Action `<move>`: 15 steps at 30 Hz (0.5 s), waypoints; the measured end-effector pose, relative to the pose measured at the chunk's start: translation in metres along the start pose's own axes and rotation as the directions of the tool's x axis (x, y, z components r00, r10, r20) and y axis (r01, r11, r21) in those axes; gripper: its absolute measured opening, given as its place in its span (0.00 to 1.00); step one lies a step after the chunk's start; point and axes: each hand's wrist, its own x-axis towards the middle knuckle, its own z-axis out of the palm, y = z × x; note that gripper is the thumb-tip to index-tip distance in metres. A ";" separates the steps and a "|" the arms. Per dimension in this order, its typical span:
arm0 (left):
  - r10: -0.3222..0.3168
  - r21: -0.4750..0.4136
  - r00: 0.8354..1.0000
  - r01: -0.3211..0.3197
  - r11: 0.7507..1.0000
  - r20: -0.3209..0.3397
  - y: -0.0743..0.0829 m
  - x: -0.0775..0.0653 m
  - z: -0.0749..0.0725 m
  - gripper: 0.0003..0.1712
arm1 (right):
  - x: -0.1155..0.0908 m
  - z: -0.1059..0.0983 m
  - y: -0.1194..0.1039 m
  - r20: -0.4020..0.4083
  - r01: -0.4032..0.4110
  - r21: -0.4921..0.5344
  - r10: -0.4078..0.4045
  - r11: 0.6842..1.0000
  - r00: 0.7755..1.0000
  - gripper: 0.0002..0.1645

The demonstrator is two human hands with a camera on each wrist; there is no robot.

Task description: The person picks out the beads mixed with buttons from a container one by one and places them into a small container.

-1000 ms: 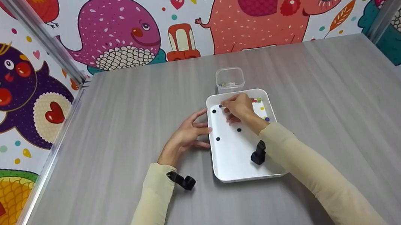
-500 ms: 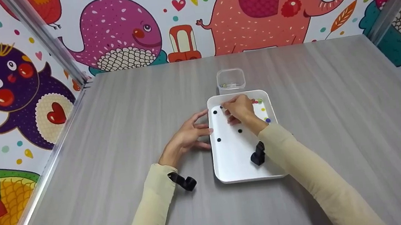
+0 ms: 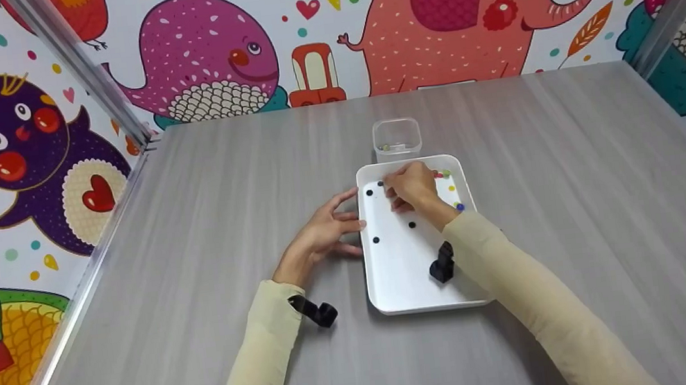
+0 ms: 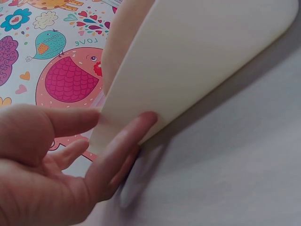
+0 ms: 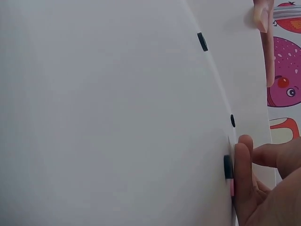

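My left hand [image 3: 319, 229] rests with spread fingers against the outer left wall of a white tray [image 3: 373, 279]. In the left wrist view, its fingertips [image 4: 148, 117] touch that wall. Over the tray's far end is my right hand [image 3: 412, 184], thumb and fingers close together, tips beside a small dark bead [image 3: 380, 183]. Whether they pinch that bead cannot be told. Three other dark beads lie apart on the tray floor: a far-left bead [image 3: 369, 192], a left bead [image 3: 376, 240] and a middle bead [image 3: 412, 224]. In the right wrist view, the fingers [image 5: 242, 160] reach down near the tray wall.
Along the tray's right side lie a green bead [image 3: 446, 173], a pink bead [image 3: 439, 175], a yellow bead [image 3: 452, 188] and a blue bead [image 3: 460, 207]. A clear plastic box [image 3: 396, 128] with small beads inside stands behind the tray. Grey table [image 3: 239, 185] surrounds both.
My right fingertips have shifted very slightly right of the dark bead, which shows a little more clearly. My left hand stays against the tray. The whole view has drifted slightly.
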 end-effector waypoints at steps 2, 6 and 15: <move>0.005 0.002 1.000 -0.005 1.000 0.005 0.000 0.000 0.000 0.44 | 0.000 0.000 0.000 0.005 -0.006 0.017 0.006 1.000 1.000 0.12; 0.010 -0.001 1.000 -0.010 1.000 0.005 0.000 0.000 0.001 0.44 | 0.000 -0.002 -0.001 0.016 -0.022 0.047 0.021 0.999 1.000 0.11; 0.011 -0.002 1.000 -0.011 1.000 0.002 -0.001 0.001 0.000 0.44 | -0.001 -0.006 -0.004 0.023 -0.026 0.053 0.025 0.998 0.999 0.14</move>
